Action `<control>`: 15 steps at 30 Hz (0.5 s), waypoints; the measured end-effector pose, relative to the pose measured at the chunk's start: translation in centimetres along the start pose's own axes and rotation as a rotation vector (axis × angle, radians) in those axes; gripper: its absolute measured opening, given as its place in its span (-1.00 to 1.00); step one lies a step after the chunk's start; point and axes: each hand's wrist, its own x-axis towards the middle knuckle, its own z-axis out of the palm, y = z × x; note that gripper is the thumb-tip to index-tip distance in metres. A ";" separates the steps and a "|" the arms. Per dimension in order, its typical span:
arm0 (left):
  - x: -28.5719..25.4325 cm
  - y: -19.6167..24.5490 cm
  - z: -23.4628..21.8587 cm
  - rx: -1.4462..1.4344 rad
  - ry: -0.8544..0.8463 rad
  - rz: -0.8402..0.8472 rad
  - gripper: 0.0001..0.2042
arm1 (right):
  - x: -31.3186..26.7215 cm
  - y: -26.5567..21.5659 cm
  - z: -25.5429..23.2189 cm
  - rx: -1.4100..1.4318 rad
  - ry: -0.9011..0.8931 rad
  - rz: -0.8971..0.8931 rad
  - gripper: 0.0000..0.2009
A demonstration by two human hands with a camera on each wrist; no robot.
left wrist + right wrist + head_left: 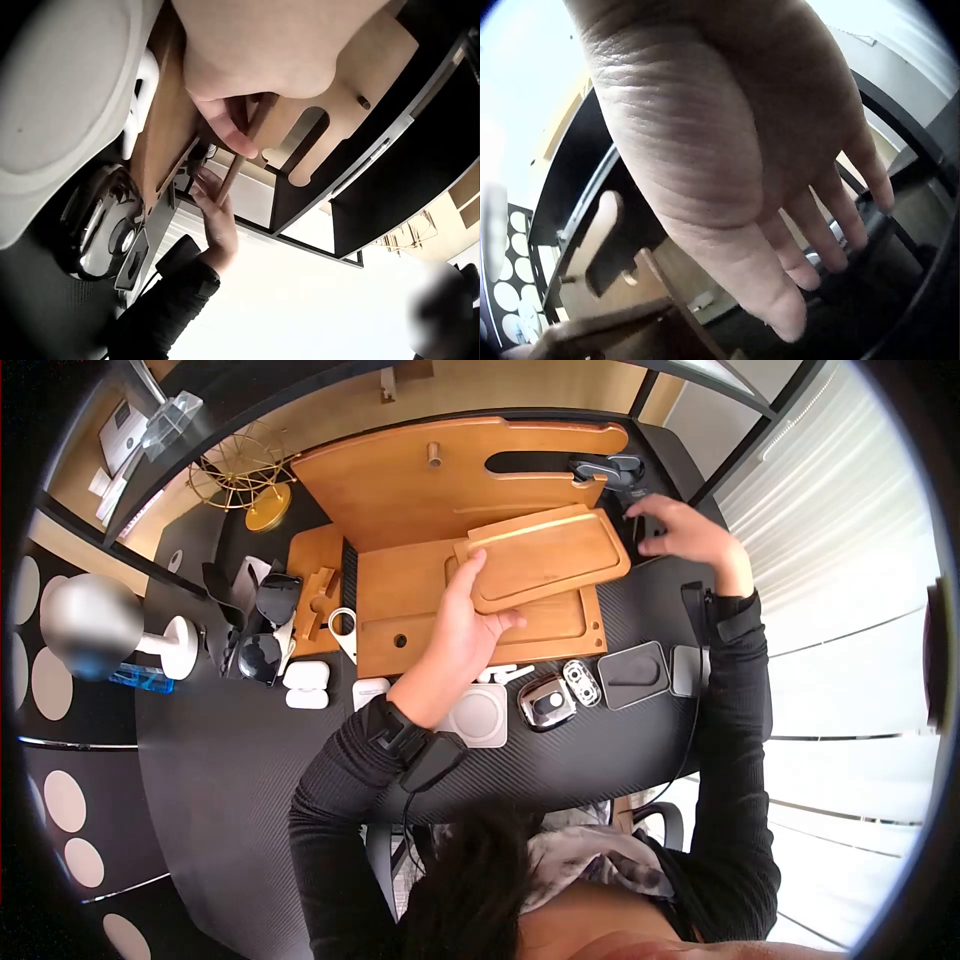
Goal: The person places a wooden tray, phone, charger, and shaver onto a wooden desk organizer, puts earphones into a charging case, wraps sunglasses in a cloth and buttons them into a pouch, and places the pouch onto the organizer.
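Note:
My left hand [464, 622] grips a small wooden tray [550, 558] by its near left edge, thumb on top. The tray is tilted above the base [400, 575] of a larger wooden stand. Its upright back panel [370, 480] has a round peg [433, 455] and a long slot. In the left wrist view, the tray shows edge-on as a thin board [244, 154] under the fingers. My right hand [692, 535] is off the tray's right end, near dark objects [612, 470] at the back. In the right wrist view, its fingers [780, 259] are loosely extended, holding nothing.
Along the desk's front lie a white earbud case [307, 682], a pale square charger pad [478, 716], a shiny dark case [547, 702] and a black tray [634, 675]. Sunglasses [277, 598] and a wooden piece [318, 590] sit at left. Shelf bars [330, 400] cross the back.

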 end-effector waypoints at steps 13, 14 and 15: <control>1.4 0.2 -1.4 -0.140 -0.029 0.181 -0.66 | -0.5 -0.5 1.5 -0.230 -0.081 0.099 -0.13; 1.3 0.2 -1.3 -0.128 -0.036 0.191 -0.66 | -0.5 -0.4 1.6 -0.258 -0.040 0.052 -0.17; 1.2 0.1 -1.3 -0.115 -0.042 0.198 -0.65 | -0.6 -0.3 1.7 -0.254 -0.042 0.055 -0.17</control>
